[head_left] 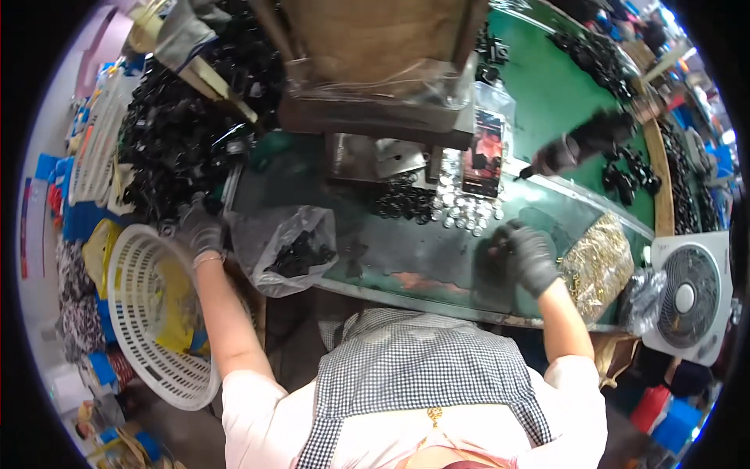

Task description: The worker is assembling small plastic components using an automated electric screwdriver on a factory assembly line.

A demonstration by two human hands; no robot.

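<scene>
Nearest, at the lower centre of the frame, is the person's checked apron (426,367), with a white slotted basket (129,305) at the lower left. Left of centre, on the edge of the counter (375,262), a clear plastic bag (248,246) holds some black pieces (291,260); it slumps with its long axis slanting gently from upper left to lower right, and which way its mouth faces is hard to tell. Beside it the gloved left hand (200,227) meets the near edge of a black heap (176,144); whether its fingers are clamped on a piece cannot be told. Right of centre, the gloved right hand (525,254) is over the counter with fingers bent; blur hides whether they pinch anything. Just beyond lie loose silver discs (466,207) and black rings (405,197), below an upright phone (483,152). The heap fills the upper left, longest from top to bottom, its parts pointing every way. The work looks well short of done: a small batch is bagged, far more lies loose, and no finished piece can be made out. Farthest, at the upper right, a co-worker's dark sleeve (601,134) crosses the counter.
</scene>
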